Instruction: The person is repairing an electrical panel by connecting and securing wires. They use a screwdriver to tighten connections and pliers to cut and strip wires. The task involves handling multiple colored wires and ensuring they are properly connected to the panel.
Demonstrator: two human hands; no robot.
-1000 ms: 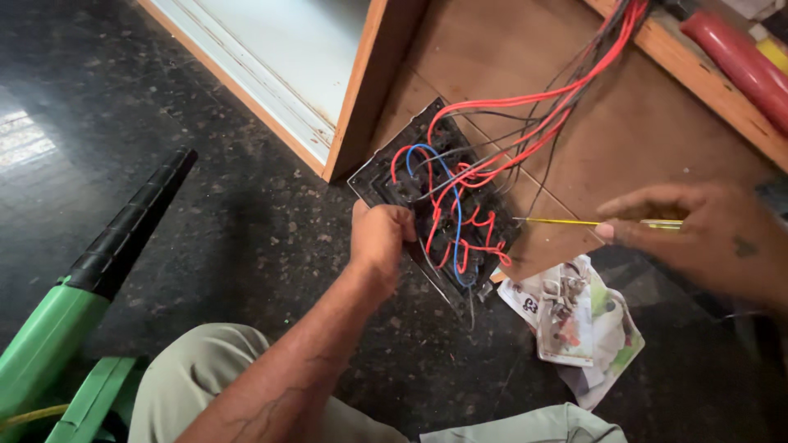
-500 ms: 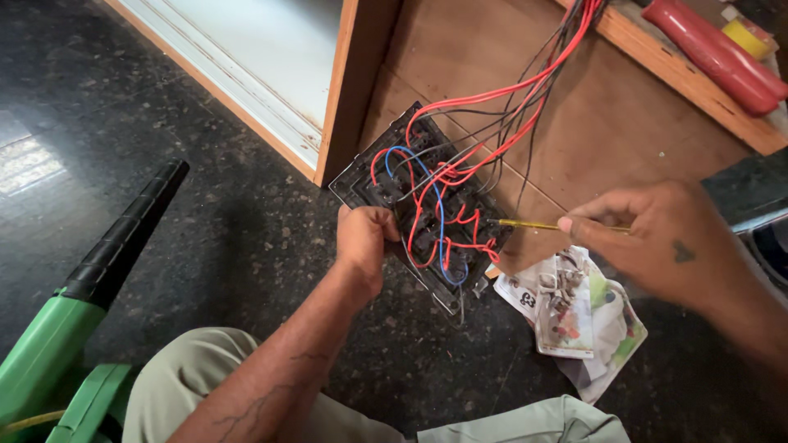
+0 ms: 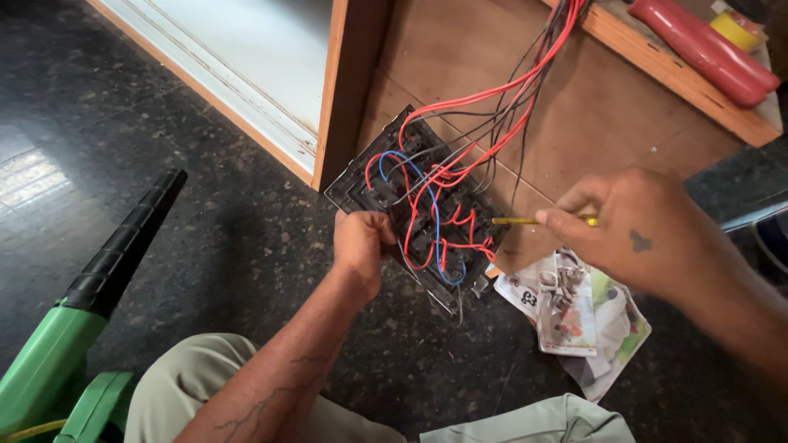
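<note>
A black switch plate (image 3: 394, 193) lies face down on the dark floor, its back covered in red, blue and black wires (image 3: 460, 156). My left hand (image 3: 359, 246) grips the plate's near edge and steadies it. My right hand (image 3: 636, 230) pinches a thin yellow-handled screwdriver (image 3: 533, 220), whose tip points left at the plate's right side, close to the terminals. The wires run up and away to the top of the view.
A wooden panel (image 3: 591, 107) lies under the plate's far side, with a white-faced cabinet frame (image 3: 345, 90) to its left. Crumpled printed paper (image 3: 583, 316) lies below my right hand. A green blower with black nozzle (image 3: 90, 287) is at left, red tool (image 3: 706, 49) top right.
My right hand with the screwdriver has moved left, bringing the tip close to the plate's right edge. My left hand has kept its grip on the plate.
</note>
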